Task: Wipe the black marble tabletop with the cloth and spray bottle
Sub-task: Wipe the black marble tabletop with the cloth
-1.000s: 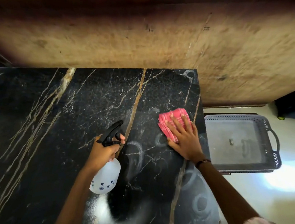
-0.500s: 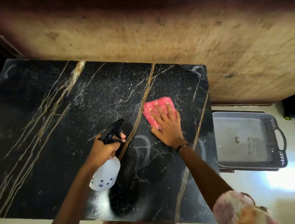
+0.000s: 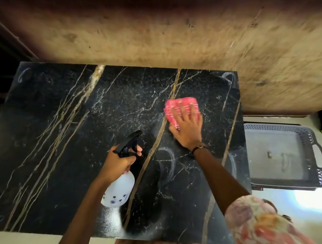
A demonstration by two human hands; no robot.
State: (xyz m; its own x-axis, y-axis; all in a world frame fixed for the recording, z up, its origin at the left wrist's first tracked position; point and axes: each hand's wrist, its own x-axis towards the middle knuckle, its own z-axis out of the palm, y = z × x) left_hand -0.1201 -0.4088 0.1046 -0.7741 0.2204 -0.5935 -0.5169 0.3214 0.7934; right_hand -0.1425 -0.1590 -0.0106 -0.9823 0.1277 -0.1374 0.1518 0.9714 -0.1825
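Note:
The black marble tabletop (image 3: pixel 59 133) with gold and white veins fills the middle of the view. My right hand (image 3: pixel 186 127) lies flat, fingers spread, pressing a pink cloth (image 3: pixel 178 106) onto the far right part of the top. My left hand (image 3: pixel 118 162) grips the neck of a translucent white spray bottle (image 3: pixel 119 189) with a black trigger head (image 3: pixel 128 143), held above the middle of the table, one finger on the trigger. Faint ring marks and wet streaks show on the marble near my right forearm.
A stained brown wall (image 3: pixel 182 37) runs along the table's far edge. A grey plastic tray with handles (image 3: pixel 317 138) sits on the light floor just right of the table. My patterned sleeve (image 3: pixel 263 226) fills the lower right corner.
My right hand has slid the pink cloth away from the right edge, up and toward the far middle of the top. The left hand with the bottle has stayed about where it was.

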